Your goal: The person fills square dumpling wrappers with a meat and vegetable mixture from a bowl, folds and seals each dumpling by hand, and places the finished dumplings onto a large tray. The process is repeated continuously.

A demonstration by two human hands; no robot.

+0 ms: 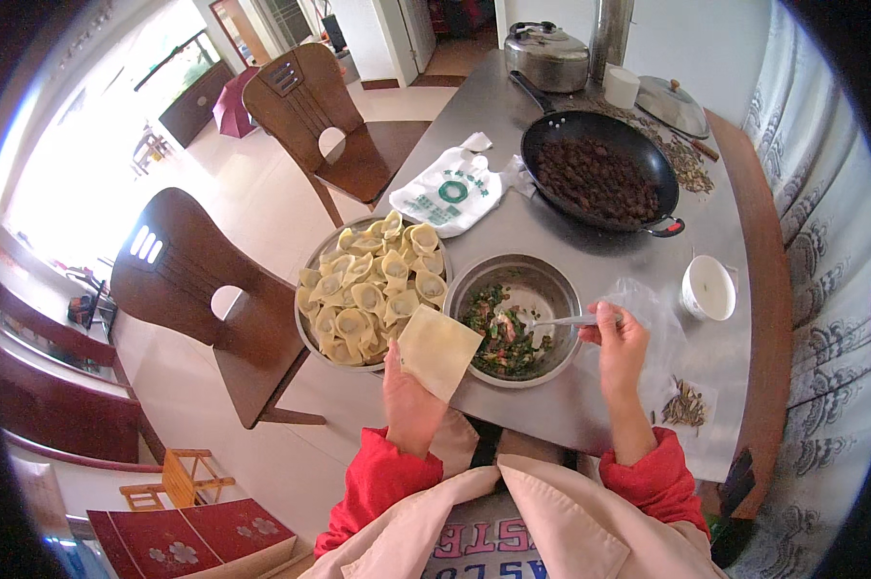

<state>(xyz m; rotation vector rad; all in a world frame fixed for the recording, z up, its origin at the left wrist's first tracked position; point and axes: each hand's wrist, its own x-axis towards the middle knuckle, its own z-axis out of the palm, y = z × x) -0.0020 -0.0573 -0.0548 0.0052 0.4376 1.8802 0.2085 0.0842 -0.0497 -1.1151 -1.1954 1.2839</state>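
Note:
A square dough wrapper (441, 350) lies flat across my left hand (414, 402), near the rims of two round metal vessels. My right hand (618, 340) grips the handle of a metal spoon (569, 320), whose tip reaches into the filling. That filling (504, 340), chopped greens with bits of meat, sits in a steel bowl (571, 354) and leaves part of the bottom bare. Left of the bowl, a round metal tray (307, 343) is heaped with folded wontons (367, 297).
On the metal table (551, 416) stand a wok (600, 170) of dark food, a pressure cooker (547, 58), a white cup (708, 288) and a glass lid (672, 106). A printed plastic bag (450, 189) lies behind the tray. Seed shells (685, 403) are at right. Wooden chairs (211, 289) flank the table's left side.

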